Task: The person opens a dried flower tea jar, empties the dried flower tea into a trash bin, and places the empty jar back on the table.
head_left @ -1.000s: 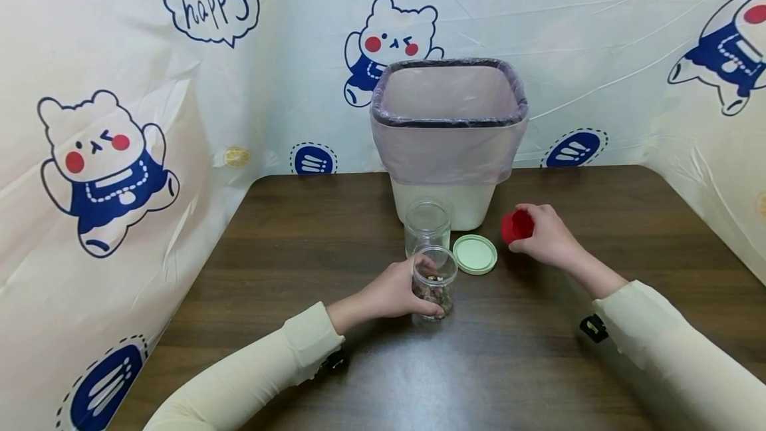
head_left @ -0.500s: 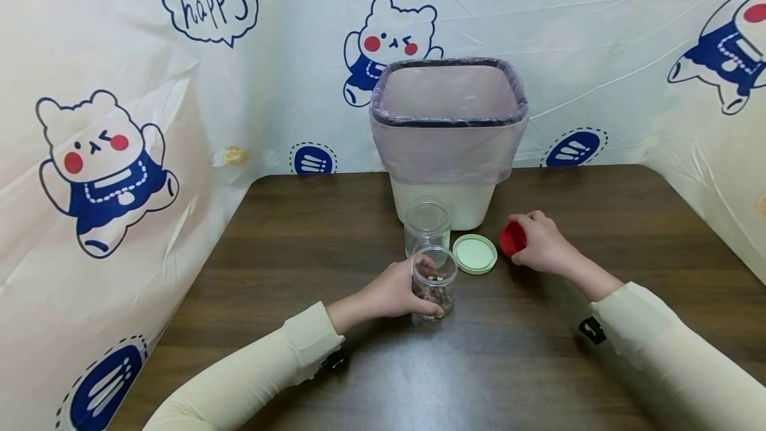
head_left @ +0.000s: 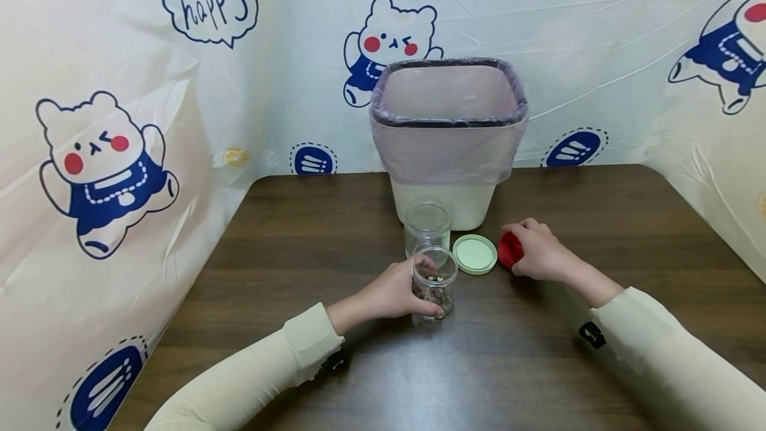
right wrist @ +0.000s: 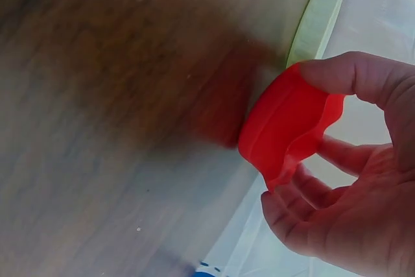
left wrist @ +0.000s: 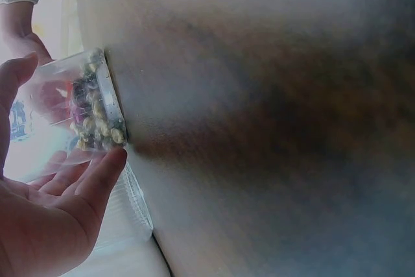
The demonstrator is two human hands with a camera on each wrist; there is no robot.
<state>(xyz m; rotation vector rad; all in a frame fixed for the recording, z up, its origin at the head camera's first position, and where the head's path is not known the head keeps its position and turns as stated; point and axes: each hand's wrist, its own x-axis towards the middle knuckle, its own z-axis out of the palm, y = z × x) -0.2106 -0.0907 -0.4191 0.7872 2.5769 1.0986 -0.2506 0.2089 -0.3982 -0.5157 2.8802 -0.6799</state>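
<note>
My left hand (head_left: pixel 397 290) grips a clear plastic jar (left wrist: pixel 78 105) upright on the table. Small mottled pieces (left wrist: pixel 97 118), cream, dark and purplish, lie in its lower part. To the right, my right hand (head_left: pixel 541 251) holds a small red wavy-rimmed cup (right wrist: pixel 285 121) between thumb and fingers. The cup is tipped on its side, low over the table, just right of a pale green round lid (head_left: pixel 475 255). Whether it touches the table or lid I cannot tell. A second clear jar (head_left: pixel 427 221) stands behind the first, its lower part partly hidden.
A cream bin (head_left: pixel 443 198) lined with a translucent purplish bag (head_left: pixel 449 151) stands behind the jars at the back of the dark wooden table (head_left: pixel 311 231). Printed cloth (head_left: pixel 287 72) hangs around the back and sides.
My right hand has brought the red cup nearer to me and slightly left, closer to the green lid, and turned it so less of its inside shows. The left hand and jar have stayed still.
</note>
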